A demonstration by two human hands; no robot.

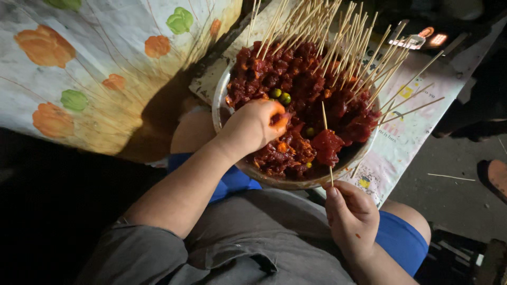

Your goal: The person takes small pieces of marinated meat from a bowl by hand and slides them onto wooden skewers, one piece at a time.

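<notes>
Threading marinated meat onto a skewer over a round metal bowl (pixel 222 113) heaped with red, sauce-coated meat pieces (pixel 285 74).

The bowl rests on the person's lap against the near edge of a paper-covered table (pixel 417 126); finished thin bamboo skewers (pixel 338 37) fan across its far rim. The left hand (pixel 256 126), fingers curled shut, pinches an orange-red morsel (pixel 279 120) at the bowl's near-left side. The right hand (pixel 351 214), closed at the near rim, holds one bamboo skewer (pixel 327 145) upright, already carrying a red meat chunk (pixel 326 145). Judged next: bringing the morsel to the skewer's point, aligned centrally.
</notes>
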